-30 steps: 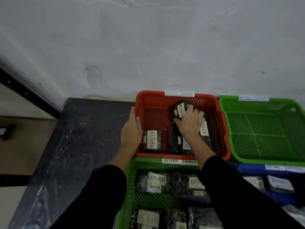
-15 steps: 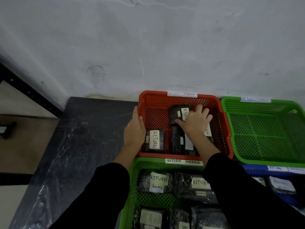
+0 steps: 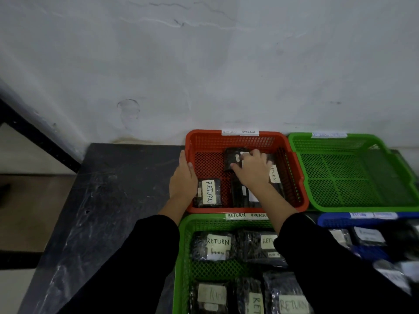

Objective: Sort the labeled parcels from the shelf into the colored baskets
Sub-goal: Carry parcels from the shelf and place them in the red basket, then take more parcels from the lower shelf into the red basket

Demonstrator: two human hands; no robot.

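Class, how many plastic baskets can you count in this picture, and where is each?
4. Red basket against the wall; green basket to its right; second green basket nearest us; blue basket at the right edge, partly cut off. Others may lie outside the view.

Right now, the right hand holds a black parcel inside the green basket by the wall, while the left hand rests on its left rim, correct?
Wrong colour. The head view shows the right hand holding the black parcel inside the red basket by the wall; the left hand rests on its left rim.
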